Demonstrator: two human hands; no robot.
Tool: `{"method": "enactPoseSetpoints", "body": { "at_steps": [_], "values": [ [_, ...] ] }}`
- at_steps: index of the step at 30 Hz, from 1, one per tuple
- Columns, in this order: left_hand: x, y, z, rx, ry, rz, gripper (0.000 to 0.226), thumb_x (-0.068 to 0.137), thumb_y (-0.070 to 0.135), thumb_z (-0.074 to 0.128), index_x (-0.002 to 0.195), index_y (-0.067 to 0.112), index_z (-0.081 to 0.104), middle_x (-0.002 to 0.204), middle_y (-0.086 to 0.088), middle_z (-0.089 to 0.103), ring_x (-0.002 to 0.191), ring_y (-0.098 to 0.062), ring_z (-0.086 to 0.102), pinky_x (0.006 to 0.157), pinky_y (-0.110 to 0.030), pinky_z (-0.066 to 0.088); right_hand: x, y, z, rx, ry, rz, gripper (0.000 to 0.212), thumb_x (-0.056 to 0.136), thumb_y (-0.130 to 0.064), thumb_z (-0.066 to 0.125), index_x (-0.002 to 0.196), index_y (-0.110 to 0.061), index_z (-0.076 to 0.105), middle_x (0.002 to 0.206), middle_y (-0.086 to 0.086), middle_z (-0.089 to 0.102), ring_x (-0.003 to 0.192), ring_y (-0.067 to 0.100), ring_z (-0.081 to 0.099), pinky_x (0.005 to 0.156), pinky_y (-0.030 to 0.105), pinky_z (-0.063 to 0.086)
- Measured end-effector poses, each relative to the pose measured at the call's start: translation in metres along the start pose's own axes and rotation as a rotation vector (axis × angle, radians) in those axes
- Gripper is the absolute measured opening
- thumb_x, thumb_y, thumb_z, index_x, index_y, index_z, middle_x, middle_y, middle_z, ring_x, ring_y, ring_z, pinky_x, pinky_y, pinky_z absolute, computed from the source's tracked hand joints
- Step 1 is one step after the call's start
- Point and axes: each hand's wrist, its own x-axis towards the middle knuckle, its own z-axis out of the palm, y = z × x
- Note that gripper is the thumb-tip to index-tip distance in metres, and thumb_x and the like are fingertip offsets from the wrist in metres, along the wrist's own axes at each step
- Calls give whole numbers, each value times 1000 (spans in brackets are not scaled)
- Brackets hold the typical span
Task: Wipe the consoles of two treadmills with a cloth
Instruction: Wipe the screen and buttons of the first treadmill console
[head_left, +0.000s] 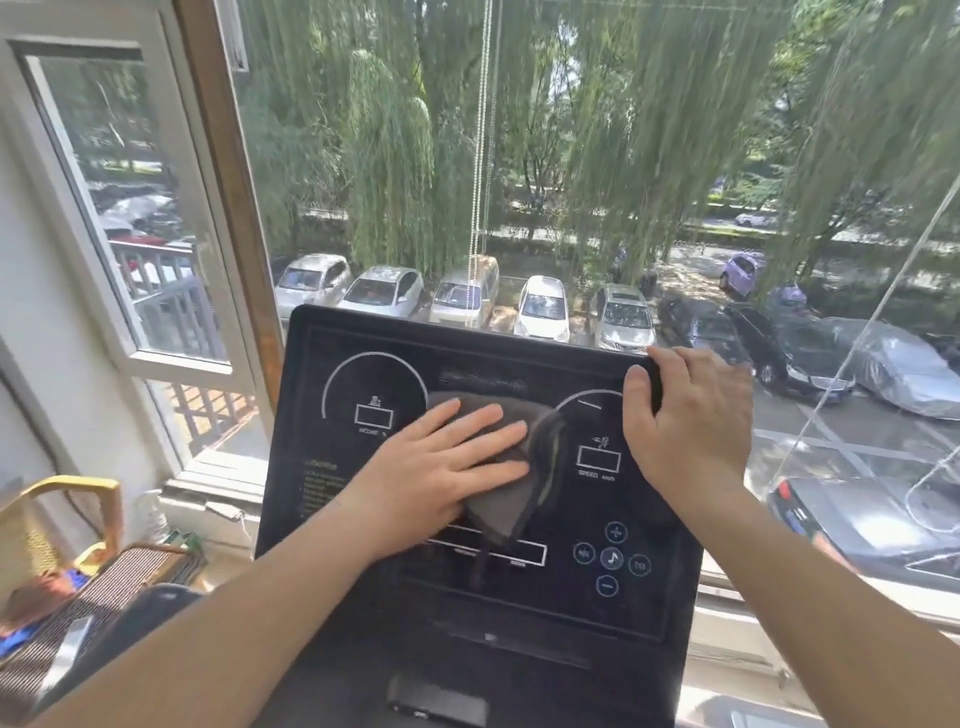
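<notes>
A black treadmill console (363, 519) with white dial outlines and round blue buttons fills the middle of the view. A dark grey cloth (524, 499) lies on its centre. My left hand (441, 467) presses flat on the cloth with straight fingers. My right hand (691, 421) grips the console's upper right corner, thumb on the front face and fingers curled over the top edge. Only this one console is in view.
A large window (571, 156) stands right behind the console, with parked cars and willow trees outside. An open window sash (130, 208) is at the left. A yellow-framed chair (78, 519) and a woven basket (119, 587) sit at the lower left.
</notes>
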Motion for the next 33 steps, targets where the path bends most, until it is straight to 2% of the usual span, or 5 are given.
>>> {"method": "enactPoseSetpoints", "body": {
  "at_steps": [5,12,19,25,33],
  "values": [
    [-13,10,10,-256,251,-891,84,86,7,68,161,30,36,173,-1,16,161,-30,7,129,-56,11,4,-62,5,61,-167,-365,62,103,-47,33,145,-12,62,146,8,65,144,29,51,131,53,18],
    [-112,-17,16,-15,-109,-132,75,84,21,46,157,35,41,170,2,28,159,-27,22,127,-51,17,0,-140,52,-10,-85,-473,66,102,-46,37,146,-3,60,143,24,64,135,44,56,122,60,34],
    [-120,22,27,-292,173,-1227,78,86,6,65,157,27,42,169,-9,29,157,-36,21,122,-56,34,-8,-143,76,130,85,-428,52,102,-34,51,140,-2,64,136,19,68,132,41,58,125,56,30],
    [-157,41,31,-77,29,-582,60,80,-3,56,135,15,69,139,-23,61,130,-48,54,105,-56,51,-54,-97,34,303,-82,-353,49,104,-25,57,150,-7,56,161,12,51,157,26,36,133,49,14],
    [-103,98,21,-243,102,-927,69,66,-17,68,129,11,72,125,-29,58,101,-48,52,81,-53,54,-194,36,7,490,-187,504,83,92,-43,47,166,-12,25,176,10,13,162,22,8,126,34,5]
  ]
}}
